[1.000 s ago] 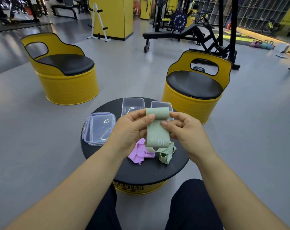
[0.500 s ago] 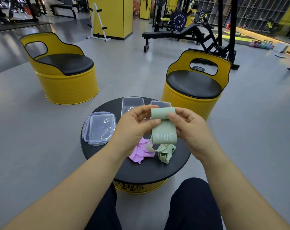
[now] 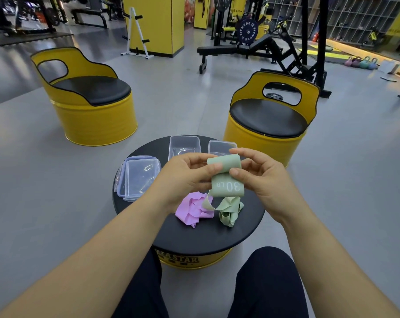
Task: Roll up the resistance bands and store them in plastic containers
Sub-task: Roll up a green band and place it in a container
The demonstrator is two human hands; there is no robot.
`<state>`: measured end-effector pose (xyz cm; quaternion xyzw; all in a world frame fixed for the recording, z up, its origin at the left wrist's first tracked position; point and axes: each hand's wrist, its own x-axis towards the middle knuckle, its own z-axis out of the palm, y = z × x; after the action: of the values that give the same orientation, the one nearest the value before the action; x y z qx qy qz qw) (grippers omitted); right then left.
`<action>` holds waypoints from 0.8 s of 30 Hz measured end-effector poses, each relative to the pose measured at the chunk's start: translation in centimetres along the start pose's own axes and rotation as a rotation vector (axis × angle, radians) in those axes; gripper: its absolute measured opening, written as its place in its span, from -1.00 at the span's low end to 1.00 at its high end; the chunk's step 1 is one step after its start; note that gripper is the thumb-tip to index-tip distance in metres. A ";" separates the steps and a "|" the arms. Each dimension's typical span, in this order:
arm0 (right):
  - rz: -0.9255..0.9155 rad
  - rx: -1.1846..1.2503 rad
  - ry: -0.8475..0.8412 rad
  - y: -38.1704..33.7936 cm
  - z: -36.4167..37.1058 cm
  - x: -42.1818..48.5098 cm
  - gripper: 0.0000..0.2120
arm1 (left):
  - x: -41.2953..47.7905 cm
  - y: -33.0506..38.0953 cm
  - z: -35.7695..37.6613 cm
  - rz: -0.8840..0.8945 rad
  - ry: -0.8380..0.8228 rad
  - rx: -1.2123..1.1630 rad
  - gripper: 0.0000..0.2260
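Note:
A green resistance band [image 3: 226, 180] marked "30 LB" is held up over the round black table [image 3: 194, 237]. My left hand [image 3: 185, 177] and my right hand [image 3: 260, 177] both pinch its rolled top end, thumbs in front. Its loose tail droops in loops onto the table. A crumpled pink band [image 3: 192, 210] lies on the table under my left hand. Two open clear plastic containers stand at the table's far edge, one [image 3: 183, 143] in the middle and one [image 3: 217, 148] partly hidden behind the roll.
Stacked clear lids [image 3: 139, 177] lie on the table's left side. Two yellow barrel chairs stand beyond, one [image 3: 89, 99] at the left and one [image 3: 267, 120] at the right. Gym benches and racks fill the background. My knees are under the near table edge.
The rolled top of the green band has grown thicker as my fingers turned it. The "30 LB" print has risen closer to the roll and the hanging tail is shorter.

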<state>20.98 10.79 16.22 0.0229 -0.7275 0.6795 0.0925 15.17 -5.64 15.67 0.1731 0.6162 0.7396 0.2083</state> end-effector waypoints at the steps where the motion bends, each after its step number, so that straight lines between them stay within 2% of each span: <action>1: 0.005 0.007 -0.004 0.0 0.0 0.0 -0.67 | 0.1 0.0 0.0 0.007 0.011 0.004 -0.86; 5: 0.068 0.051 0.009 0.1 0.0 -0.1 -0.63 | 0.1 -0.3 0.0 0.060 0.065 -0.004 -0.82; 10: 0.170 0.130 0.046 0.6 0.4 -0.1 -0.67 | -0.1 -0.6 0.4 0.127 0.116 0.033 -0.75; 16: 0.147 0.105 0.031 0.8 0.4 -0.1 -0.69 | -0.2 -1.1 0.5 0.188 0.120 0.035 -0.70; 20: 0.162 0.188 0.025 0.6 0.5 -0.1 -0.71 | -0.1 -1.2 0.5 0.235 0.119 0.061 -0.68; 24: 0.167 0.197 0.074 0.6 0.9 0.0 -0.76 | -0.2 -1.4 0.7 0.253 0.100 0.084 -0.68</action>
<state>20.82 9.98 15.53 -0.0538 -0.6527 0.7533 0.0596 15.80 -4.97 14.44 0.2208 0.6294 0.7413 0.0748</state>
